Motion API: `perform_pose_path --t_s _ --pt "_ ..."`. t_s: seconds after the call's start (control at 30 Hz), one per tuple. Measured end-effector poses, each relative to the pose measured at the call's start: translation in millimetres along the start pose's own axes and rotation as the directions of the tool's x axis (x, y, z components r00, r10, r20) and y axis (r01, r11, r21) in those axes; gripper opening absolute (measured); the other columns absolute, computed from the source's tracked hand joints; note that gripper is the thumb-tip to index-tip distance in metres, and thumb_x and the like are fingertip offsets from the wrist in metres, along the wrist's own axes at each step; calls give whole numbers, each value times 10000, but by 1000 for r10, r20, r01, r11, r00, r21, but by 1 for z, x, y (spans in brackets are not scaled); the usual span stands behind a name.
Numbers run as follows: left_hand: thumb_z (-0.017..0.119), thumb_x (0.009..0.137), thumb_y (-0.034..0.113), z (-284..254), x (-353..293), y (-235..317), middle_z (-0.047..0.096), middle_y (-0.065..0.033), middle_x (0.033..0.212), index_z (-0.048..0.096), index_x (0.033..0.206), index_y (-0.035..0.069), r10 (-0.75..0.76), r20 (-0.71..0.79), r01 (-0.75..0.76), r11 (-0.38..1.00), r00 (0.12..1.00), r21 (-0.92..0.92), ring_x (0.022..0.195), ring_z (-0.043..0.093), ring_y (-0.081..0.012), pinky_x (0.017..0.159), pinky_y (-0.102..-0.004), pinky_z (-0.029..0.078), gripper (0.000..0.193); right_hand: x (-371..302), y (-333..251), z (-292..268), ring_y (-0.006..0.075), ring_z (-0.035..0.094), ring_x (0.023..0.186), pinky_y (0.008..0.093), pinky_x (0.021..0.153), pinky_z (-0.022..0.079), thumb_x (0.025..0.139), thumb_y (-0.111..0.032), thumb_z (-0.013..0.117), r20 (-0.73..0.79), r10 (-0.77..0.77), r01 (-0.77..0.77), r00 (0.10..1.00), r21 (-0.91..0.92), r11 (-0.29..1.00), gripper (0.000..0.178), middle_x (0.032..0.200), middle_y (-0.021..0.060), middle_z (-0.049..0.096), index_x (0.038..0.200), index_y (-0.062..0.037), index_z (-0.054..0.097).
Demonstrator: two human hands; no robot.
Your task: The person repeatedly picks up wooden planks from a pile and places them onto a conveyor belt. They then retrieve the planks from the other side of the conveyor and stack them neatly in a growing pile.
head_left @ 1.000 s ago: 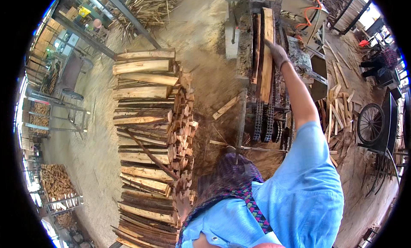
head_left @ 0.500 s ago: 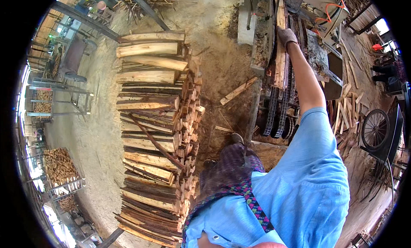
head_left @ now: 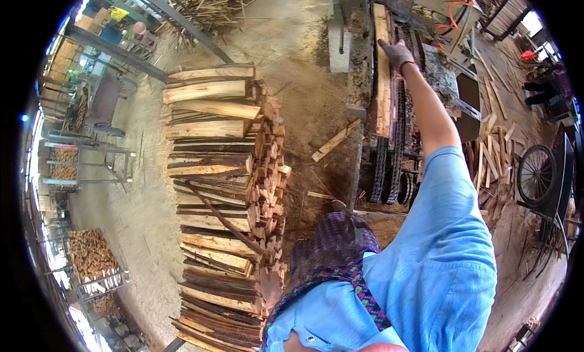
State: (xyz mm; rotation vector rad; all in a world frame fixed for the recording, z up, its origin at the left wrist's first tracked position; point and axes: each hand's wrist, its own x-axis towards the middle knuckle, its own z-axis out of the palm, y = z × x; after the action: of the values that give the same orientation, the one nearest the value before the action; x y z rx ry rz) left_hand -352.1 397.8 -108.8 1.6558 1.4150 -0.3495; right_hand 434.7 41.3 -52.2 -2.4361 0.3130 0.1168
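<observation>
The right hand (head_left: 398, 55), gloved, is partly open, thumb stretched across the plank (head_left: 382, 103); whether it grips or only presses, I cannot tell. The left hand is out of view. Compared with half a second ago, the plank sits farther left, its near end now over the left chain (head_left: 378, 169) rather than between that and the right chain (head_left: 398, 157), so it looks better lined up. It lies lengthwise, just inside the machine's (head_left: 360, 90) left edge. Farther left, a short board (head_left: 336, 140) lies on the ground beside the woodpile (head_left: 210, 130).
</observation>
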Motion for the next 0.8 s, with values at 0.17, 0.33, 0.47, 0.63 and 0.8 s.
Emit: perform_pose_path --t_s 0.17,0.33,0.47,0.63,0.8 --pt "534 984 127 -1 -3 9 650 -142 1127 400 1529 -1 -16 -1 16 998 1000 53 958 609 -213 858 -353 499 576 34 8 5 397 597 1289 426 1053 476 841 -703 665 -37 -27 31 999 113 993 1058 1400 326 571 1479 102 411" --pt "529 984 125 1 -11 3 657 -139 1098 402 1529 1 -79 -32 82 992 996 92 932 610 -211 844 -352 500 573 -1 2 23 434 620 1239 452 1025 492 875 -696 618 -12 -75 76 997 6 997 1047 1334 330 614 1548 54 334" --pt "525 985 123 3 -9 13 662 -136 1075 404 1529 3 -59 -23 62 986 998 155 911 611 -210 832 -352 501 571 5 -6 17 405 560 1334 448 1099 459 939 -583 600 72 26 -18 997 -113 993 949 1435 314 546 1569 29 242" --pt "521 985 121 4 -9 33 669 -133 1047 406 1529 4 13 -12 -10 971 1000 239 885 612 -208 818 -352 503 568 15 2 19 415 536 1356 457 1111 452 963 -553 577 33 10 -9 999 -31 999 890 1445 298 545 1567 7 238" --pt "550 981 180 0 -28 18 667 -140 1068 415 1519 10 12 -18 -9 981 1000 193 919 617 -224 845 -362 500 580 21 5 33 392 656 1166 458 1017 479 956 -518 605 21 -230 230 973 -127 965 722 1289 240 672 1417 29 502"
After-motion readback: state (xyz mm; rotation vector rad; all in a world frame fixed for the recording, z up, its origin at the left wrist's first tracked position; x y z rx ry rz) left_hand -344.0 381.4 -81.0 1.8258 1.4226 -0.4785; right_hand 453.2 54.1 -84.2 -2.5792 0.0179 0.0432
